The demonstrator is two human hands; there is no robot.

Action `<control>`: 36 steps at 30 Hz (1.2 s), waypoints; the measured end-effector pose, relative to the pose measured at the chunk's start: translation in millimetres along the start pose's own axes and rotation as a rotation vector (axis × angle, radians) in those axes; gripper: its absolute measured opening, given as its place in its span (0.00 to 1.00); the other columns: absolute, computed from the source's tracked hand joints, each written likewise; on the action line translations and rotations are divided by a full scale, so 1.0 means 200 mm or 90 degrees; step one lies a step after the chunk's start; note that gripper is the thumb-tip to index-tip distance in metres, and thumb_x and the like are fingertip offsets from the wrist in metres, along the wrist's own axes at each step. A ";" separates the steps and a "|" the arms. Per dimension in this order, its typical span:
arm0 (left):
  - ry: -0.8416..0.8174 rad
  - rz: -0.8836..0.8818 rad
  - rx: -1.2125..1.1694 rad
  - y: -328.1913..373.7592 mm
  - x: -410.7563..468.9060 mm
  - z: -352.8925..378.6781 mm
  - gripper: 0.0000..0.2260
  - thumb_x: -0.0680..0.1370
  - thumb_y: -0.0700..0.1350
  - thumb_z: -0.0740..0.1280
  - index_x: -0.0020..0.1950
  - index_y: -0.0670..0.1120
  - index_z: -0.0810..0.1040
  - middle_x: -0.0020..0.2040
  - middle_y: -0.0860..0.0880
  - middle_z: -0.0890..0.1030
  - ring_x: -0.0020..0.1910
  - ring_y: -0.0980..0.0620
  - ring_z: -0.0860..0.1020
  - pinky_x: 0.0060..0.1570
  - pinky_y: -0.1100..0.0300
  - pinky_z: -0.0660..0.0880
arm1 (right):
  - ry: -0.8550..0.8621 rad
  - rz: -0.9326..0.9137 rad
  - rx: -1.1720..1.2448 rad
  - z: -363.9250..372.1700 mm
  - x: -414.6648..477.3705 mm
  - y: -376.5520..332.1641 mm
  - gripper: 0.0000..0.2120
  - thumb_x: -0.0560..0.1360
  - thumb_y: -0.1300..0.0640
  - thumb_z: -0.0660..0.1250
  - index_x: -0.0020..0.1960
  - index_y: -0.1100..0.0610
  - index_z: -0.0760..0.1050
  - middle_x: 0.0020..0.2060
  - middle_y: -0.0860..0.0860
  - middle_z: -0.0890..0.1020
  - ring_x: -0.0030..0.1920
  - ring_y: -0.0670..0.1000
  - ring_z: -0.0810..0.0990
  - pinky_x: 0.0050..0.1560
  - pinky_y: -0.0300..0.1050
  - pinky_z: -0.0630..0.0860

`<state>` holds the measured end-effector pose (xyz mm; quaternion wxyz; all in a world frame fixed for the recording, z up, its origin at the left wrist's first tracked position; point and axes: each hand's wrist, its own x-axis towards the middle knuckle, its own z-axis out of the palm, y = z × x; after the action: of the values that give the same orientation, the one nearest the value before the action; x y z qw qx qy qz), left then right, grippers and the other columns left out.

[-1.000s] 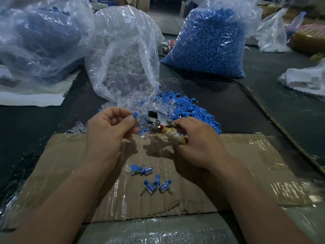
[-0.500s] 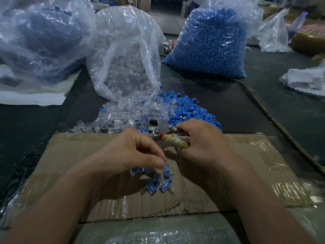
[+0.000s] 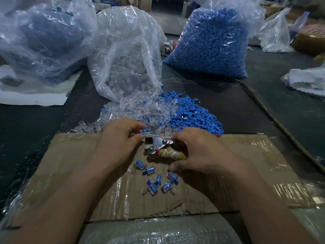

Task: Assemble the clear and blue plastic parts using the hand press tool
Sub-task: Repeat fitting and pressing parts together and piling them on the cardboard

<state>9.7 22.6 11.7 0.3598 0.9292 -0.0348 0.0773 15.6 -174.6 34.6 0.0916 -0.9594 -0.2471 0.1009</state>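
Below both wrists, closest to the body: bubble wrap, then a taped cardboard sheet on the dark table.

On the cardboard between the forearms, just short of the hands: a handful of assembled pieces, blue insert in clear shell, lying loose, some touching each other.

Right hand grips the press tool, fingers curled round its cloth-wrapped handle, thumb underneath near the cardboard. Metal head points toward the left hand. Can't tell whether the tool's jaws are closed.

Left hand sits right at the tool's head, thumb and forefinger pinching a blue part against the tip. Can't tell if a clear shell is already on it. Hands close together, joined only through the tool.

Just beyond the fingertips, off the cardboard edge: loose clear parts ahead of the left hand, loose blue parts ahead of the right, the two heaps mixing where they meet.

Behind the clear heap: clear bag, mouth open onto it. Behind the blue heap, well apart: blue bag, full, upright.

Far left: third bag, contents dark blue and blurred, resting on a white sheet.
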 end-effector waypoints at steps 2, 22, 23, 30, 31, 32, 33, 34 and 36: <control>-0.021 -0.001 0.021 -0.01 0.01 -0.01 0.12 0.75 0.42 0.68 0.58 0.49 0.79 0.41 0.57 0.72 0.39 0.66 0.69 0.40 0.70 0.65 | -0.022 0.003 0.014 0.00 0.00 0.00 0.35 0.59 0.31 0.69 0.60 0.48 0.68 0.47 0.42 0.68 0.49 0.44 0.67 0.46 0.42 0.64; 0.023 -0.067 -0.346 0.04 -0.02 0.00 0.14 0.76 0.38 0.64 0.49 0.59 0.76 0.44 0.52 0.76 0.42 0.56 0.77 0.43 0.61 0.76 | 0.275 0.122 0.169 -0.03 0.02 0.11 0.09 0.73 0.44 0.62 0.40 0.47 0.75 0.35 0.39 0.71 0.37 0.38 0.70 0.35 0.34 0.63; 0.015 -0.057 -0.349 0.04 -0.02 0.00 0.15 0.76 0.38 0.63 0.52 0.59 0.76 0.44 0.52 0.76 0.41 0.58 0.76 0.41 0.62 0.76 | 0.320 0.154 0.172 -0.04 0.02 0.15 0.07 0.74 0.48 0.63 0.42 0.49 0.77 0.35 0.39 0.71 0.36 0.38 0.71 0.35 0.34 0.63; -0.016 -0.063 -0.444 0.06 -0.03 -0.02 0.12 0.72 0.35 0.67 0.47 0.53 0.77 0.41 0.50 0.79 0.38 0.57 0.80 0.38 0.67 0.78 | 0.336 0.234 0.169 -0.01 0.05 0.24 0.07 0.75 0.54 0.66 0.50 0.52 0.80 0.39 0.42 0.75 0.39 0.41 0.72 0.43 0.38 0.67; -0.009 -0.062 -0.446 0.06 -0.03 -0.02 0.12 0.71 0.35 0.68 0.46 0.52 0.77 0.40 0.51 0.80 0.39 0.57 0.81 0.39 0.67 0.78 | 0.321 0.225 0.168 0.00 0.05 0.24 0.07 0.74 0.53 0.67 0.50 0.51 0.80 0.37 0.40 0.74 0.38 0.40 0.72 0.41 0.38 0.67; -0.004 -0.063 -0.451 0.07 -0.03 -0.03 0.12 0.71 0.35 0.68 0.46 0.52 0.77 0.38 0.51 0.80 0.39 0.55 0.81 0.39 0.65 0.79 | 0.304 0.214 0.166 0.00 0.06 0.23 0.07 0.73 0.53 0.68 0.50 0.51 0.80 0.36 0.38 0.73 0.37 0.39 0.72 0.39 0.37 0.67; -0.003 -0.064 -0.456 0.07 -0.03 -0.03 0.12 0.70 0.35 0.69 0.47 0.52 0.77 0.37 0.52 0.80 0.39 0.54 0.81 0.40 0.63 0.79 | 0.288 0.202 0.165 0.01 0.06 0.22 0.07 0.73 0.52 0.68 0.49 0.51 0.80 0.35 0.38 0.72 0.37 0.38 0.71 0.37 0.35 0.66; -0.004 -0.065 -0.462 0.07 -0.03 -0.03 0.14 0.70 0.35 0.69 0.48 0.53 0.77 0.37 0.51 0.80 0.40 0.52 0.81 0.41 0.62 0.79 | 0.276 0.190 0.162 0.02 0.07 0.21 0.07 0.72 0.50 0.69 0.48 0.51 0.80 0.34 0.38 0.72 0.36 0.38 0.71 0.36 0.34 0.65; -0.010 -0.061 -0.464 0.07 -0.04 -0.03 0.15 0.69 0.35 0.69 0.49 0.54 0.77 0.38 0.50 0.80 0.40 0.52 0.81 0.42 0.61 0.79 | 0.258 0.181 0.147 0.03 0.08 0.19 0.08 0.71 0.47 0.70 0.46 0.50 0.80 0.33 0.38 0.71 0.35 0.38 0.70 0.36 0.36 0.65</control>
<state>0.0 15.9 23.3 0.6701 0.7411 -0.0189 0.0360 44.6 -198.0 17.4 0.2327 -0.9683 -0.0732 -0.0541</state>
